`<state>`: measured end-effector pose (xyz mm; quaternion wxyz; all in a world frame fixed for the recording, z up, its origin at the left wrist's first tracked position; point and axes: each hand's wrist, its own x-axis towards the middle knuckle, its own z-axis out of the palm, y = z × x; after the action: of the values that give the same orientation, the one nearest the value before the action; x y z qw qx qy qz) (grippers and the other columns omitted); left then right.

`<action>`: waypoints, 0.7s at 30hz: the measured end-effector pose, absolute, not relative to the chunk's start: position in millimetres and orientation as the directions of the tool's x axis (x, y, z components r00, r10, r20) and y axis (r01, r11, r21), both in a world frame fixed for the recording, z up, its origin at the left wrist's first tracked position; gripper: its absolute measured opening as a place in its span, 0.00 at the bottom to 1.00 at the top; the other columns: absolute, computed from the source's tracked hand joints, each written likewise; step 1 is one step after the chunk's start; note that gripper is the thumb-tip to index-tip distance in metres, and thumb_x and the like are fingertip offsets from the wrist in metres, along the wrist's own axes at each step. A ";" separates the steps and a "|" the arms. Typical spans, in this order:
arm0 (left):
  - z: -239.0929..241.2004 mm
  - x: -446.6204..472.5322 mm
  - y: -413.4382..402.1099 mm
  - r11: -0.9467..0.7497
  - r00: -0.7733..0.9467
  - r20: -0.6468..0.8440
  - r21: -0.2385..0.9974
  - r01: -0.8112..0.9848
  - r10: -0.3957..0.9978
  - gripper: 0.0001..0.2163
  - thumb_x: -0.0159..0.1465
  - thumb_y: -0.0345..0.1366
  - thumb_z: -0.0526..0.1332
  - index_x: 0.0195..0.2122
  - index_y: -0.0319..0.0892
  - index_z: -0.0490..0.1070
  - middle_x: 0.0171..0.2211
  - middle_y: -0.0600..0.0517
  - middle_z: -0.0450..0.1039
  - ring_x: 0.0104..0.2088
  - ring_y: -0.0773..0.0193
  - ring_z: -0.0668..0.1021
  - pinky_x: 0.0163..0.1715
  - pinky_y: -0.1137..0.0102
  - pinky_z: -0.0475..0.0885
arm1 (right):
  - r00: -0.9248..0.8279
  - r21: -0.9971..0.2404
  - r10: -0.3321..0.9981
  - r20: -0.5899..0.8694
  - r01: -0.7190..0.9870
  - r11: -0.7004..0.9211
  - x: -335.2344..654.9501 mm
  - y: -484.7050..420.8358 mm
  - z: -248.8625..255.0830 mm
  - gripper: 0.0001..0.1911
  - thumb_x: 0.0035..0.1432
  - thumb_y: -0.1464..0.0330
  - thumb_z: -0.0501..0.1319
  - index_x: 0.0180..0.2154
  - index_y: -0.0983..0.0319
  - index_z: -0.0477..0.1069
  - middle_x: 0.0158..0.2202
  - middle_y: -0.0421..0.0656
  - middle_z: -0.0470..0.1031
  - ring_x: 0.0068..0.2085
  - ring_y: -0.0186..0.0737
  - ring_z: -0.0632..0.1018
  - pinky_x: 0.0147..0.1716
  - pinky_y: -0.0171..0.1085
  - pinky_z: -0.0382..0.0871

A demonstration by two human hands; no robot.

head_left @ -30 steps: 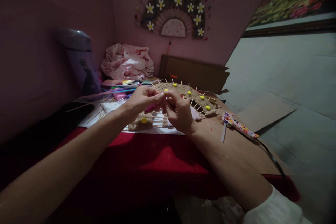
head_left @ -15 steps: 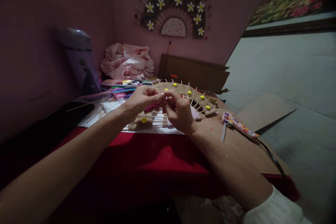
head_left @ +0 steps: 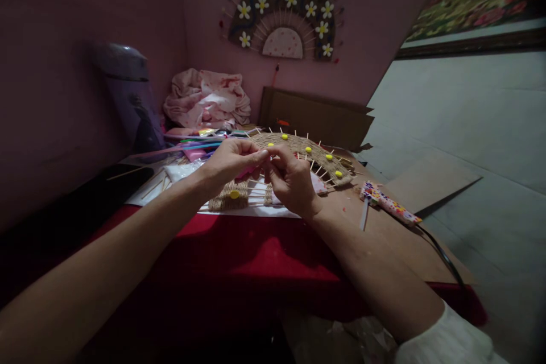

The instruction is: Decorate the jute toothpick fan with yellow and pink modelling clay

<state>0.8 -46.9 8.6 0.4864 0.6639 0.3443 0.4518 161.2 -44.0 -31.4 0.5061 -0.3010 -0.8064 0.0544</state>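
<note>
"What are the hands doing?"

"The left hand (head_left: pixel 236 162) and right hand (head_left: pixel 290 179) meet at the fingertips, both closed in a pinch on a small bright pink piece (head_left: pixel 246 172), mostly hidden by the fingers, above the table's near edge."

"Anything in the way?"

"The right hand covers part of a tan, cord-woven arch (head_left: pixel 294 144) with yellow dots and thin wooden sticks. Below the left hand lies a tan woven panel (head_left: pixel 219 203) bearing one yellow oval."

"And around them?"

"To the right, a flower-patterned, gun-shaped tool (head_left: pixel 390 203) with a black cord. Behind, folded brown cardboard (head_left: pixel 315 116) leans against the wall, near a crumpled pink cloth (head_left: pixel 209 96). Deep red fabric (head_left: pixel 230 244) fronts the table."
</note>
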 end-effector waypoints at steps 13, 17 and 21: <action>7.7 1.1 -47.3 -0.294 0.346 0.266 0.955 0.031 0.900 0.17 0.53 0.45 0.71 0.22 0.37 0.69 0.15 0.54 0.68 0.13 0.77 0.62 0.12 0.79 0.53 | -0.305 -0.387 0.540 0.784 0.439 0.811 161.5 -44.1 -31.4 0.07 0.63 0.71 0.56 0.44 0.61 0.68 0.21 0.35 0.70 0.22 0.31 0.71 0.24 0.33 0.63; 8.4 1.2 -47.1 -0.294 0.341 0.261 0.955 0.048 0.903 0.15 0.58 0.41 0.68 0.23 0.37 0.69 0.14 0.55 0.68 0.13 0.77 0.63 0.12 0.79 0.53 | -0.304 -0.385 0.533 0.790 0.431 0.816 161.5 -43.2 -32.1 0.07 0.63 0.71 0.56 0.43 0.61 0.68 0.21 0.35 0.69 0.22 0.31 0.71 0.25 0.33 0.63; 12.3 3.3 -49.2 -0.296 0.323 0.255 0.952 0.083 0.912 0.13 0.62 0.34 0.65 0.21 0.36 0.69 0.13 0.55 0.68 0.12 0.77 0.64 0.13 0.79 0.55 | -0.303 -0.384 0.533 0.790 0.434 0.815 161.6 -42.9 -32.3 0.07 0.63 0.71 0.57 0.43 0.61 0.68 0.20 0.34 0.69 0.22 0.31 0.71 0.24 0.33 0.63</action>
<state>3.3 -49.2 12.3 0.4626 0.6688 0.3717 0.4478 161.6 -42.9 -32.3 0.5084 -0.3000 -0.8057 0.0487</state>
